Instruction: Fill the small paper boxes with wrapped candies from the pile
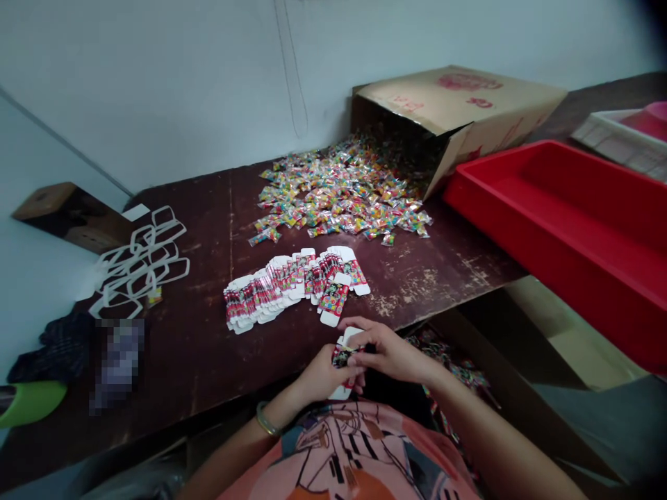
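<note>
Close to my body, at the table's front edge, my left hand grips a small bundle of flattened printed cartons with white flaps. My right hand has its fingers closed at the same bundle, from the right side. A thin yellowish band runs across the top carton; my fingers partly cover it. Just beyond my hands a single carton lies flat. Behind it, a fanned row of similar red cartons stretches to the left.
Wrapped candies spill from a cardboard box on the dark table. A red tray juts out at right. White loop handles, a wooden block and a green object are at left. Below right, an open carton holds colourful packs.
</note>
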A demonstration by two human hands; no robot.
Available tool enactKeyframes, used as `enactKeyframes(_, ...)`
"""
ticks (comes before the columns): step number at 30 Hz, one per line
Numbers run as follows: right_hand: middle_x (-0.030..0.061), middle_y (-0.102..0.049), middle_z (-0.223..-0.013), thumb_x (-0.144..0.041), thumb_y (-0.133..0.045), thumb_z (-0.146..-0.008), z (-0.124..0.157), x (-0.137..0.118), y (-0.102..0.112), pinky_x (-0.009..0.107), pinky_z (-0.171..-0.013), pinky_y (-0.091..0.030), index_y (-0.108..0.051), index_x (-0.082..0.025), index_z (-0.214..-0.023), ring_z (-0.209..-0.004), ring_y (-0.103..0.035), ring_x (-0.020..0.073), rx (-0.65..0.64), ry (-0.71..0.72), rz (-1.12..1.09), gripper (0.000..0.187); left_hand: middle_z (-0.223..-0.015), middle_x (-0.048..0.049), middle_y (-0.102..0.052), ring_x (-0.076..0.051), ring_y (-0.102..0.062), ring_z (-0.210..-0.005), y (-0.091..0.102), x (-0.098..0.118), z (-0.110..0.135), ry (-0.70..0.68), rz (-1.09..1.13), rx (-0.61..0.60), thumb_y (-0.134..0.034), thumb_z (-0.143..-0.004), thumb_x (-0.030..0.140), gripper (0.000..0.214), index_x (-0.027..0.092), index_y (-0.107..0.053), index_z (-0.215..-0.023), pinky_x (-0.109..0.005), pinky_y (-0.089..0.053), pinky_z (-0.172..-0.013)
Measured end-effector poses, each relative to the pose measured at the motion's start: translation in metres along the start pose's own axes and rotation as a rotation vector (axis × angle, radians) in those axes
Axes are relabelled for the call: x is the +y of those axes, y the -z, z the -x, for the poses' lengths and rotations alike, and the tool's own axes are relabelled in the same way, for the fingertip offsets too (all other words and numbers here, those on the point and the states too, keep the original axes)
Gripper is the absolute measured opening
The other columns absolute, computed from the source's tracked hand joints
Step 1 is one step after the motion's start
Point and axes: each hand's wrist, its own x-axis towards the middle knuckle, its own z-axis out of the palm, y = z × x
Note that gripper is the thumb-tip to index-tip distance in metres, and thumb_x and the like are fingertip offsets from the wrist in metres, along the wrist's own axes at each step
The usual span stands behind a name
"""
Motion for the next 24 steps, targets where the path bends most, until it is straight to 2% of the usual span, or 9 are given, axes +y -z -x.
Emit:
enactKeyframes(2,0.0064,-0.054,-0.108,-0.031,-0.056,-0.089,0.003,0.004,-0.010,0.026,-0.081,-0.046,-0.065,-0.016,-0.081,-0.089,-0.057,0.0152,0.073,-0.060,-0.028,0.019,-0.053,0.0012,-0.059,-0.013,-0.056,-0.050,0.000,-0.008,-0.001,0.003,0.027,0.125,-0.070,-0.066,0.034,0.024,0.014,-0.057,-0.064,-0.024,-0.043,-0.052)
enactKeyframes(3,0.0057,-0.055,-0.103,-0.032,-0.056,-0.089,0.004,0.006,-0.013,0.026,-0.080,-0.045,-0.064,-0.016,-0.080,-0.087,-0.057,0.0150,0.088,-0.066,-0.035,0.020,-0.053,0.0014,-0.060,-0.012,-0.055,-0.049,0.000,-0.010,-0.001,0.011,0.041,0.105,-0.072,-0.064,0.032,0.024,0.014,-0.057,-0.065,-0.023,-0.042,-0.051)
enactKeyframes(8,0.0051,-0.055,-0.100,-0.037,-0.062,-0.085,0.008,0.011,-0.002,0.029,-0.087,-0.042,-0.063,-0.015,-0.072,-0.095,-0.054,0.0176,0.008,0.013,-0.108,0.026,-0.061,-0.0030,-0.065,-0.014,-0.059,-0.053,0.007,-0.002,0.000,0.098,0.145,-0.256,-0.077,-0.061,0.031,0.029,0.012,-0.061,-0.075,-0.023,-0.044,-0.052)
enactKeyframes(10,0.0050,-0.057,-0.099,-0.037,-0.061,-0.086,0.008,0.012,0.003,0.029,-0.087,-0.042,-0.065,-0.015,-0.076,-0.095,-0.054,0.0177,0.029,0.012,-0.106,0.024,-0.057,-0.0019,-0.062,-0.015,-0.059,-0.051,0.008,0.000,-0.004,0.068,0.110,-0.177,-0.077,-0.061,0.037,0.032,0.012,-0.060,-0.073,-0.025,-0.046,-0.052)
enactKeyframes(13,0.0034,-0.061,-0.092,-0.033,-0.055,-0.090,0.008,0.014,-0.001,0.028,-0.082,-0.043,-0.064,-0.017,-0.088,-0.087,-0.057,0.0163,0.122,-0.046,-0.090,0.018,-0.054,0.0011,-0.057,-0.012,-0.052,-0.049,0.009,-0.002,-0.010,-0.048,-0.072,0.065,-0.076,-0.063,0.044,0.036,0.013,-0.058,-0.067,-0.024,-0.044,-0.052)
enactKeyframes(15,0.0017,-0.063,-0.089,-0.031,-0.056,-0.089,0.008,0.015,-0.010,0.027,-0.079,-0.045,-0.058,-0.019,-0.097,-0.083,-0.057,0.0152,0.194,-0.085,-0.131,0.014,-0.057,0.0009,-0.056,-0.011,-0.050,-0.053,0.011,-0.004,-0.010,-0.132,-0.173,0.158,-0.068,-0.071,0.050,0.039,0.012,-0.059,-0.067,-0.023,-0.041,-0.053)
enactKeyframes(17,0.0005,-0.063,-0.091,-0.030,-0.060,-0.087,0.009,0.018,-0.019,0.025,-0.074,-0.046,-0.051,-0.021,-0.106,-0.082,-0.058,0.0140,0.283,-0.109,-0.230,0.024,-0.064,-0.0003,-0.058,-0.012,-0.049,-0.058,0.013,-0.006,-0.006,-0.184,-0.207,0.205,-0.057,-0.080,0.052,0.042,0.011,-0.062,-0.074,-0.022,-0.041,-0.055)
enactKeyframes(21,-0.0044,-0.055,-0.071,-0.040,-0.062,-0.084,0.013,0.029,-0.030,0.018,-0.051,-0.043,-0.048,-0.021,-0.101,-0.056,-0.051,0.0085,0.414,-0.236,-0.628,0.028,-0.070,-0.0009,-0.062,-0.014,-0.051,-0.062,0.012,-0.003,0.008,-0.192,-0.246,0.194,-0.052,-0.085,0.049,0.040,0.012,-0.065,-0.083,-0.023,-0.041,-0.060)
enactKeyframes(24,-0.0068,-0.047,-0.062,-0.037,-0.071,-0.078,0.016,0.039,-0.031,0.013,-0.043,-0.035,-0.052,-0.018,-0.089,-0.047,-0.040,0.0036,0.288,-0.405,-1.012,0.029,-0.088,-0.0041,-0.068,-0.018,-0.057,-0.079,0.009,0.000,0.018,-0.199,-0.282,0.088,-0.049,-0.089,0.044,0.037,0.014,-0.068,-0.096,-0.025,-0.044,-0.075)
